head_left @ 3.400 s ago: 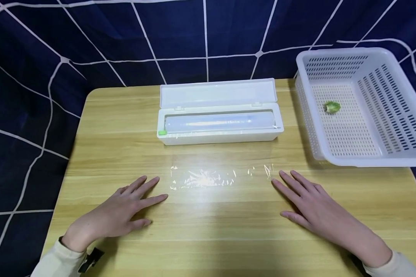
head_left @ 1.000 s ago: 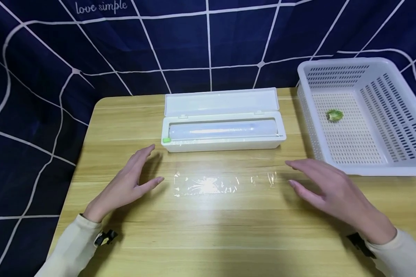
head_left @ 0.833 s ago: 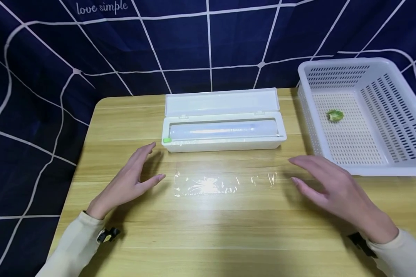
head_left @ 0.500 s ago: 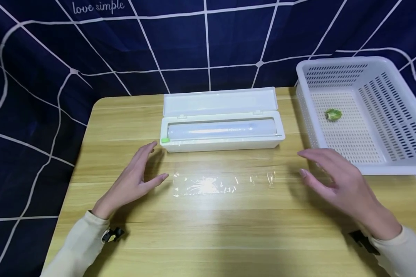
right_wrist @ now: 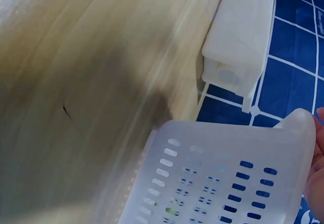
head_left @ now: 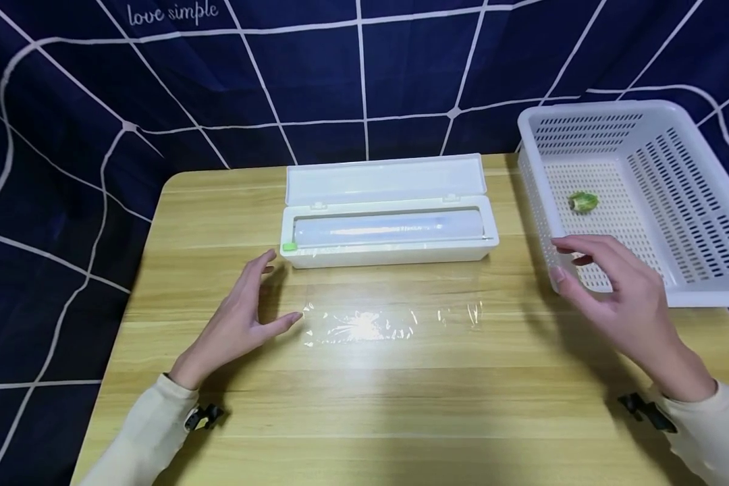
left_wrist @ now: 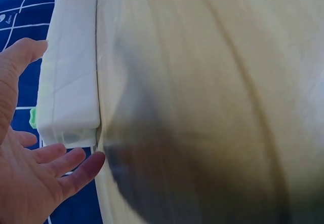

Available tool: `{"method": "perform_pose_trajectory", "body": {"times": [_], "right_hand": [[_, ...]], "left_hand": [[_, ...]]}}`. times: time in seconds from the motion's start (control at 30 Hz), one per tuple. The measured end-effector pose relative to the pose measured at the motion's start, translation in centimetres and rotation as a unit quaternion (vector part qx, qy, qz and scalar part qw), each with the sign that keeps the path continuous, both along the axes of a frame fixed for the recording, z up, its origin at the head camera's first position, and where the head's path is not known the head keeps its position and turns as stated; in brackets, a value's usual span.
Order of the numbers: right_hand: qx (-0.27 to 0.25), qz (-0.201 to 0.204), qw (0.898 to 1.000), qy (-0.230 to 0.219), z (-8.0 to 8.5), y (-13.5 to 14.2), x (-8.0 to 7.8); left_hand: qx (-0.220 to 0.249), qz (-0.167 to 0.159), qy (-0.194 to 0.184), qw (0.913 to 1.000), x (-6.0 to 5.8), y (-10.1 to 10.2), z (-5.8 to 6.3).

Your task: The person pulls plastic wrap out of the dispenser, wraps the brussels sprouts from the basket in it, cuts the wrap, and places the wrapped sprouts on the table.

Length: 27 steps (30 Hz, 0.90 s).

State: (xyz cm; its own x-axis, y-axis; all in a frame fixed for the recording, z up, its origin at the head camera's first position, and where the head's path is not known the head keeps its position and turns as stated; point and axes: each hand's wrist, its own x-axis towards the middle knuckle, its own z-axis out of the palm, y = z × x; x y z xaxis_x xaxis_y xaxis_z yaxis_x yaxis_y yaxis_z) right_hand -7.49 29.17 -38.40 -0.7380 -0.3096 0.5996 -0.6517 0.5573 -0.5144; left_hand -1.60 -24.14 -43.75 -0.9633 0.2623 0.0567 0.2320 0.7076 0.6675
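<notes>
Brings right hand (head_left: 632, 304) to rim of plastic basket (head_left: 707, 297), nearer leafy vegetable (head_left: 584, 201). Keeps left hand (head_left: 233, 327) beside cling-film dispenser (head_left: 391, 255), with fingers of both parted, empty.

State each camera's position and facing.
Head: on the head, facing forward and down at the table; left hand and right hand show.
Left wrist: on that wrist, facing table and white box; left hand shows.
Right wrist: on that wrist, facing table and basket; part of right hand shows.
Both wrist views share table, white box and blue cloth.
</notes>
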Motion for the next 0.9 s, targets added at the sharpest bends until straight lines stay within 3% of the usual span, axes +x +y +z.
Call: {"method": "perform_pose_trajectory", "body": {"times": [0.3, 0.6, 0.9], "right_hand": [[0.008, -0.048, 0.998, -0.035, -0.4, 1.2, -0.7], [0.026, -0.073, 0.996, -0.049, 0.1, 2.0, -1.3], [0.046, -0.091, 0.992, -0.079, 0.2, 2.6, -2.3]], "left_hand": [[-0.035, -0.010, 0.035, 0.9987, 0.3, 0.4, -0.8], [-0.006, -0.009, 0.044, 0.9990, 0.0, 0.4, -1.4], [-0.025, -0.017, 0.048, 0.9984, -0.2, 0.5, -1.4]]}}
